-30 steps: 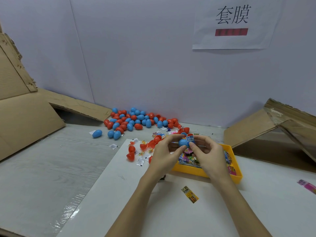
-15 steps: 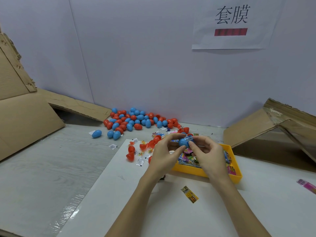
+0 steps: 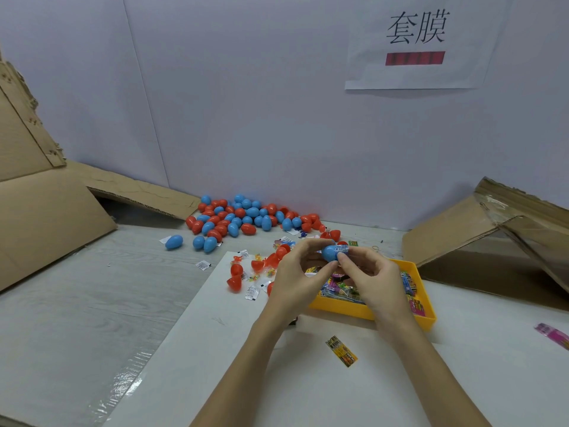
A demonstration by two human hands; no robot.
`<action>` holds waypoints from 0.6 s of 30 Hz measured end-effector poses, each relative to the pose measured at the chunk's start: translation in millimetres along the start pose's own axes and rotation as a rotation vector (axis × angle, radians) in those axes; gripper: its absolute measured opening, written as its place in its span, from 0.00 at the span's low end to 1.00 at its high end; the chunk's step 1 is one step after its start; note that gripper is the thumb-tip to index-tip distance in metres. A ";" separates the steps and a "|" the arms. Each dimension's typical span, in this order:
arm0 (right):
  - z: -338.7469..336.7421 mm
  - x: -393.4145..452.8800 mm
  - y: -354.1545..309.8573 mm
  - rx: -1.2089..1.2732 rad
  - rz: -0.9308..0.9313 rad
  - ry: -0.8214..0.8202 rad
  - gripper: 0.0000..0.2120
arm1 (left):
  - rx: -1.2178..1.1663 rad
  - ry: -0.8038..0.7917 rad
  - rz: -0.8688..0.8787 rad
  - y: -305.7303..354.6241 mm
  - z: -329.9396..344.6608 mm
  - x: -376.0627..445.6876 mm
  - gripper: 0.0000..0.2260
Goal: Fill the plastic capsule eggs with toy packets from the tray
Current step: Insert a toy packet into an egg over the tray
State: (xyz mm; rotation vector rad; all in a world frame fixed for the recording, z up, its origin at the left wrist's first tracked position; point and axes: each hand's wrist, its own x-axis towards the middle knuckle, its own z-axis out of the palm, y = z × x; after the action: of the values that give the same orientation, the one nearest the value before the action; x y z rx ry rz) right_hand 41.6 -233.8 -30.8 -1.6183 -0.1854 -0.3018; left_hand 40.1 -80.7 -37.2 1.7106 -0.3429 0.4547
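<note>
Over glossy white board (image 3: 191,349), both hands' grips (image 3: 295,272) (image 3: 369,275) pinch a smooth blue egg half (image 3: 330,253).

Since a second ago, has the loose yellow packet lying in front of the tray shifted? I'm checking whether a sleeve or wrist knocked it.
No. The yellow packet lies at the same spot and tilt, just short of the yellow tray's near wall.

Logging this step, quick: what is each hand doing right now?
Left hand: holds the blue capsule egg in its fingertips.
Right hand: pinches the toy packet at the egg's opening.
</note>
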 end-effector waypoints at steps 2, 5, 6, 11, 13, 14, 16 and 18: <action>-0.5 0.6 -1.1 0.086 0.074 -0.010 0.09 | 0.010 0.005 0.018 0.8 1.7 -0.9 0.20; -1.1 0.4 -2.8 0.212 0.175 -0.046 0.12 | 0.052 0.039 0.076 0.9 3.6 -2.5 0.19; -1.1 0.3 -3.3 0.249 0.201 -0.059 0.12 | 0.065 0.047 0.098 0.9 3.5 -2.7 0.18; 0.0 0.0 -7.3 0.396 0.270 -0.090 0.16 | 0.112 0.025 0.152 1.3 2.5 -2.7 0.19; 0.8 -1.3 -8.5 0.442 0.285 -0.099 0.17 | 0.145 0.017 0.161 -0.3 4.1 -2.6 0.20; 1.2 -1.5 -9.3 0.473 0.306 -0.096 0.16 | 0.158 0.021 0.161 -0.9 5.1 -2.7 0.21; 1.5 -1.4 -11.3 0.539 0.359 -0.097 0.15 | 0.149 0.038 0.132 -0.2 6.5 -3.0 0.23; 1.8 -1.1 -13.6 0.579 0.400 -0.113 0.15 | 0.130 0.029 0.110 0.7 7.3 -3.4 0.21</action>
State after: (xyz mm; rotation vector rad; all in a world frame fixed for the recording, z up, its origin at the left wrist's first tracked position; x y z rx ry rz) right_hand 36.7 -231.0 -18.3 -1.0631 -0.0248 0.1462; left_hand 37.6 -88.1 -39.3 1.8157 -0.3949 0.5921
